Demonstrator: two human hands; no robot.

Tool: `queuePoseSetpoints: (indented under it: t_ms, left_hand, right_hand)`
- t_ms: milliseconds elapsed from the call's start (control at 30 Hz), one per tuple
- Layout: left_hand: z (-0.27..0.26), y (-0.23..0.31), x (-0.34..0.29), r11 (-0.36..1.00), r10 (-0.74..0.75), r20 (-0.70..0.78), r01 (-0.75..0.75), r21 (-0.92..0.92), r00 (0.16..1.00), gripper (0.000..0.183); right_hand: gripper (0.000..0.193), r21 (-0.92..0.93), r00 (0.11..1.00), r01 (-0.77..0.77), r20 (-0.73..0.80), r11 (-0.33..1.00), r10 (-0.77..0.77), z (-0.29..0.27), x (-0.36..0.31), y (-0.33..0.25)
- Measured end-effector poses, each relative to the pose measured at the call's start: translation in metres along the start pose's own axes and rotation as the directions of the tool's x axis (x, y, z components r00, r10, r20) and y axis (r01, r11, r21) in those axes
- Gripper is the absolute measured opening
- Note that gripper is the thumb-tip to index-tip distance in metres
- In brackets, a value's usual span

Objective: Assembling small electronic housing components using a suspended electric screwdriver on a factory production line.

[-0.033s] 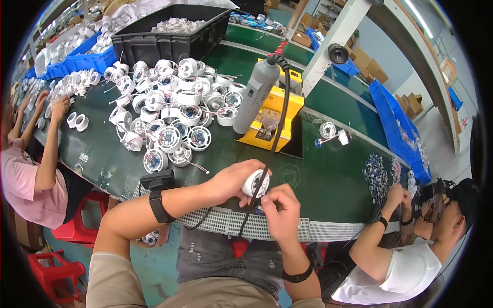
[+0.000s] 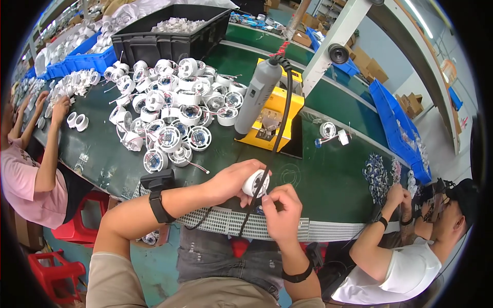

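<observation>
My left hand (image 2: 233,180) is closed around a small white round plastic housing (image 2: 250,185) above the front edge of the green work surface (image 2: 215,151). My right hand (image 2: 282,208) is beside it, thumb and forefinger pinched on a thin pale wire (image 2: 264,192) at the housing's lower right. A black cable crosses in front of the housing and hides part of it. To the left lies a large heap of white round housings (image 2: 168,137), many with blue circuit boards and trailing wires. Beyond my hands hangs a grey electric screwdriver (image 2: 257,95).
Behind the screwdriver stands a yellow machine (image 2: 280,115). A black crate (image 2: 154,47) holds small white parts. Loose parts (image 2: 328,131) lie on the right. Co-workers' hands (image 2: 57,109) work at far left, others (image 2: 398,197) at right beside small blue parts (image 2: 379,177).
The hanging screwdriver has swayed slightly to the right. My right hand has shifted a touch to the right; my left hand and the housing look almost unmoved.
</observation>
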State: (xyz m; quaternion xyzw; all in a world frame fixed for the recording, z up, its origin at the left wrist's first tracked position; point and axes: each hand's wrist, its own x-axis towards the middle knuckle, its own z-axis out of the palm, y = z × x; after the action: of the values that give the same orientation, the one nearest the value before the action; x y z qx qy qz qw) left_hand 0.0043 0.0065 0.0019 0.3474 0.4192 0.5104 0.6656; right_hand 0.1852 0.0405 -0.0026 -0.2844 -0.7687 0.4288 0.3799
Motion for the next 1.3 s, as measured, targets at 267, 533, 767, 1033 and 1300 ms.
queuePoseSetpoints:
  t_ms: [267,533,767,1033,1300]
  left_hand:
    - [0.004,-0.005,0.003,0.999,-0.032,0.076,0.035,-0.037,0.997,0.035]
    - [0.000,-0.005,0.001,0.995,0.086,0.024,-0.085,-0.044,0.996,0.032]
    - [-0.001,-0.013,0.003,0.941,0.166,0.152,-0.110,-0.320,0.974,0.030]
    - [0.001,-0.012,0.001,0.952,0.189,0.282,-0.105,-0.286,0.941,0.037]
    - [0.006,-0.018,0.000,0.936,0.287,0.286,-0.204,-0.287,0.914,0.054]
  right_hand:
    - [0.010,-0.103,0.994,-0.007,-0.108,0.995,-0.004,0.006,0.009,-0.008]
    - [0.023,-0.356,0.945,0.267,-0.088,0.896,-0.316,-0.014,0.009,-0.010]
    - [0.018,0.431,0.916,-0.340,-0.047,0.836,0.397,-0.003,0.013,-0.004]
    - [0.014,0.402,0.965,-0.146,-0.145,0.904,0.221,0.001,0.012,-0.003]
    - [0.021,-0.209,0.931,0.192,-0.270,0.959,-0.245,0.008,0.018,0.008]
